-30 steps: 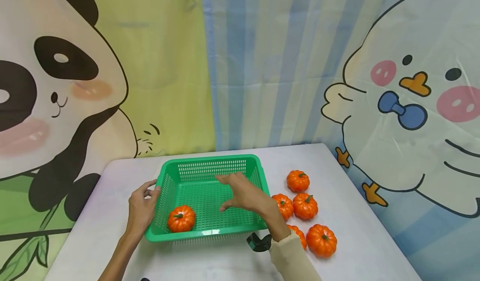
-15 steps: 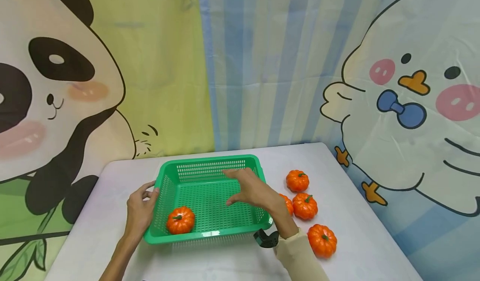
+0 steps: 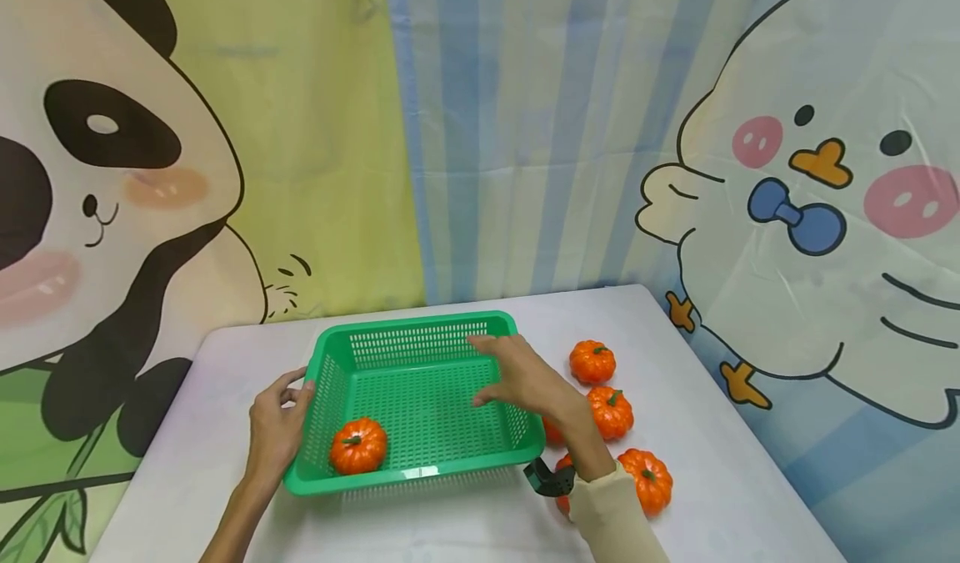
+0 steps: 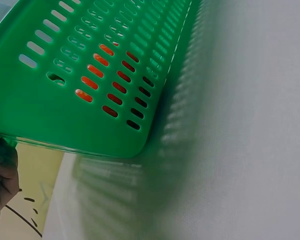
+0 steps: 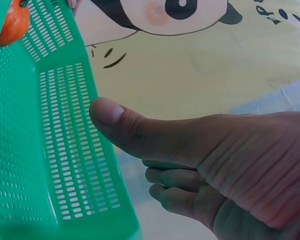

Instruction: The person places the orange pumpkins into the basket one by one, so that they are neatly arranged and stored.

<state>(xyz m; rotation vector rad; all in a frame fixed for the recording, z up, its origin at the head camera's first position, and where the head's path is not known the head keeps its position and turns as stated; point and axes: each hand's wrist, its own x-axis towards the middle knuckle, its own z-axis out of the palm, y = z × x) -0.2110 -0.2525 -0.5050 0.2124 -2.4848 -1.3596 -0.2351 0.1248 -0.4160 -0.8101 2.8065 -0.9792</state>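
Observation:
A green plastic basket (image 3: 420, 472) with slotted walls stands on the white table, one orange toy pumpkin (image 3: 358, 446) in its near left corner. My left hand (image 3: 274, 429) grips the basket's left rim; in the left wrist view its curled fingers (image 4: 5, 167) show at the rim. Over the basket's right part hovers my right hand (image 3: 521, 378), thumb and fingers spread apart and holding nothing. The right wrist view shows that thumb (image 5: 140, 130) extended, overlapping the basket's rim. Through the slots, the left wrist view catches the pumpkin's orange (image 4: 92, 72).
Several more orange pumpkins lie on the table to the basket's right, such as one at the back (image 3: 592, 363), one in the middle (image 3: 612, 413) and one in front (image 3: 654, 484). The right forearm partly hides others. A cartoon-printed curtain (image 3: 510, 171) hangs behind the table (image 3: 465, 538).
My right hand has drifted right across the basket, its fingers still spread. The left hand has stayed on the rim, and the head view has shifted slightly.

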